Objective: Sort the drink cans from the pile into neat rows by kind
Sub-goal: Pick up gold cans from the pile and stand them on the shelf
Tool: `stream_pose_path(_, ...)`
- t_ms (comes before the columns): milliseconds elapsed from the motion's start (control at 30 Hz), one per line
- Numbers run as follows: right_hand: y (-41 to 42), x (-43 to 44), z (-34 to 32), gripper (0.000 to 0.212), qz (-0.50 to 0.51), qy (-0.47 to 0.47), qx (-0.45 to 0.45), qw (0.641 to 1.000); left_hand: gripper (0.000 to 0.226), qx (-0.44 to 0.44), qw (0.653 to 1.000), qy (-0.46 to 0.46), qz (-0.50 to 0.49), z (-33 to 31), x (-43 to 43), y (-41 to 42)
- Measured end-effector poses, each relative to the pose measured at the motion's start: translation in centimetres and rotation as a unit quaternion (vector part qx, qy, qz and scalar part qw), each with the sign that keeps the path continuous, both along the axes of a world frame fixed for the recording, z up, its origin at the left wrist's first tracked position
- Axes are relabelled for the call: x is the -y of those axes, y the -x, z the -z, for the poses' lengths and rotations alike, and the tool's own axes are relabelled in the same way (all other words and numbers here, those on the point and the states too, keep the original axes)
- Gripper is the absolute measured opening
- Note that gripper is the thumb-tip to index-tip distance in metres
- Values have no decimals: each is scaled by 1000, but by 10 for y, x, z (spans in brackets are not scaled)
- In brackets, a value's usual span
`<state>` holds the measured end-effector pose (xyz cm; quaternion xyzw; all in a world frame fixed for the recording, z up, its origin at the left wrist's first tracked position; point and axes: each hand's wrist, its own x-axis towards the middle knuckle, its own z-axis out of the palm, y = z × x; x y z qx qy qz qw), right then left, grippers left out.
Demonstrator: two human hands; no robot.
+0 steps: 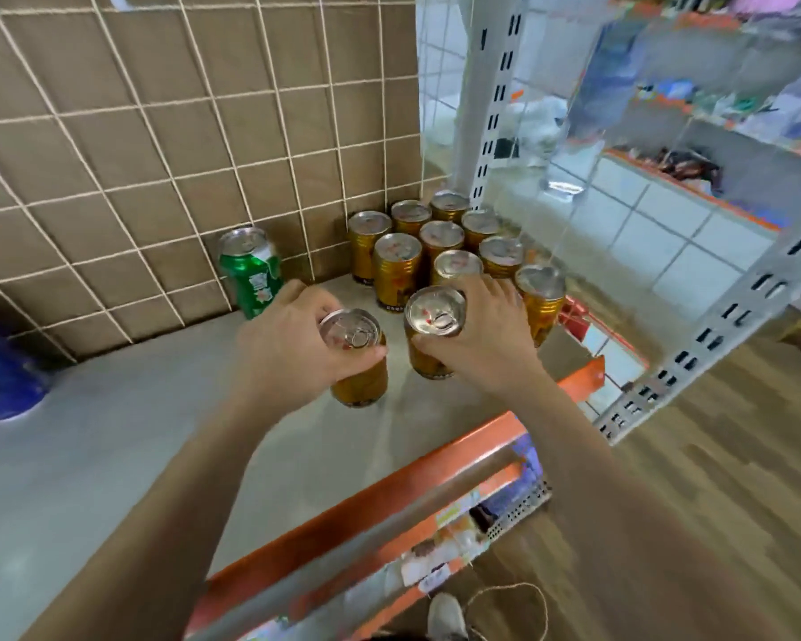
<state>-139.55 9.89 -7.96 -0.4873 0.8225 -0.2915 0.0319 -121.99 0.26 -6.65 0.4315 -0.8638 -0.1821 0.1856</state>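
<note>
Two gold cans stand upright on the grey shelf (112,432), each held near its top. My left hand (283,344) grips the left gold can (359,381). Fingers of my right hand (486,340) curl round the right gold can (428,349). Just behind them, several more gold cans (396,270) stand in tight rows in the shelf's back right corner. A green can (250,270) stands alone against the back panel, left of the gold group. A blue can (1,372) lies on its side at the far left edge.
A brown panel with a white wire grid (158,131) backs the shelf. An orange front rail (389,492) runs along the shelf's near edge. A white slotted upright (491,108) stands at the right, with other stocked shelves and wooden floor beyond.
</note>
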Motion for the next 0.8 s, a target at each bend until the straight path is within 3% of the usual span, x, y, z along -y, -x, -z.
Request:
stream_pose_path(133, 33, 32, -6, 67, -99, -48, -42, 993, 63, 13, 997, -30, -64, -5, -12, 15)
stream_pose_path(333, 54, 63, -6, 59, -160, -90, -51, 982, 72, 43, 991, -16, -122, -10, -26, 22)
stream_pose_path(467, 57, 71, -7, 82, -161, -125, -87, 975, 70, 40, 990, -21, -134, -7, -31, 26)
stream_pose_path(667, 58, 71, 1, 93, -173, -119, -107, 972, 68, -10, 991, -48, -125, -3, -39, 40)
stream_pose_path(800, 67, 64, -1, 72, -208, -89, -69, 972, 61, -34, 994, -49, -90, -3, -43, 53)
